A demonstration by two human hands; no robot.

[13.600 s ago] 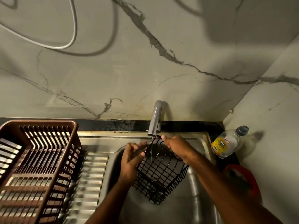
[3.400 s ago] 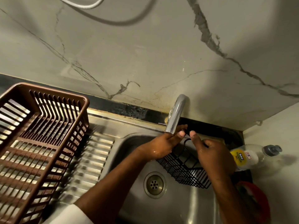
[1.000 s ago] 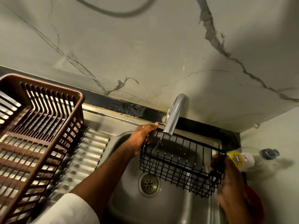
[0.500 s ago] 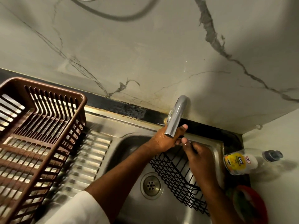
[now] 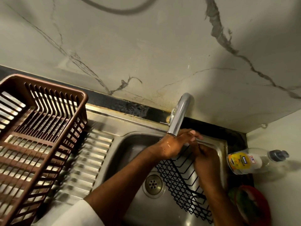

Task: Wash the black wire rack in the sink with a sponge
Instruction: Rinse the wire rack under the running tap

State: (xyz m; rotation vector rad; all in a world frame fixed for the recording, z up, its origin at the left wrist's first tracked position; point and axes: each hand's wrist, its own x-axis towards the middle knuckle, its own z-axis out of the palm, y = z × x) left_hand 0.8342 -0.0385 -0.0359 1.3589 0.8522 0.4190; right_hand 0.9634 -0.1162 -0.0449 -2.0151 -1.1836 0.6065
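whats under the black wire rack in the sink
Bare steel sink basin; the drain sits just left of the black wire rack. The right hand and forearm hide its right part.

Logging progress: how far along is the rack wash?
Done: the black wire rack is in the sink, under the tap. In hand: left hand and right hand work at its top edge; wet skin suggests rinsing. Left: no sponge visible; brown drainer basket holds nothing.
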